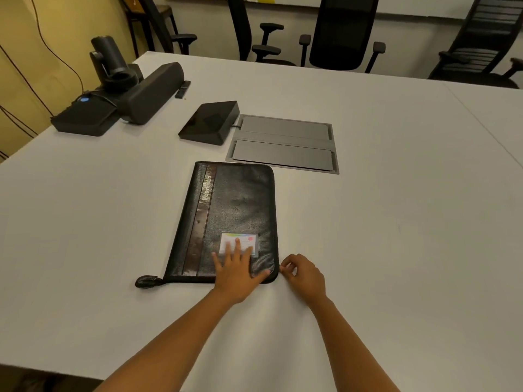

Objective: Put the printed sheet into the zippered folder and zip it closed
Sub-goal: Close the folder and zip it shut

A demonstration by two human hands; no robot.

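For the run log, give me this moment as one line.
portfolio: closed, on table; left hand: pressing its cover; right hand: pinching zipper at near-right corner; printed sheet: not visible

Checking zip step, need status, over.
Left hand flat on folder. Right hand pinches its near-right corner; zipper pull too small to see. Sheet not visible. Nothing blocking the hands.

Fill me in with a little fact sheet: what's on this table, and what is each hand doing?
folder: black, lying closed on the white table
left hand: pressing flat on the cover, fingers spread
right hand: pinching at the folder's near right corner, probably the zipper pull
printed sheet: not visible
behind: black console, grey panel
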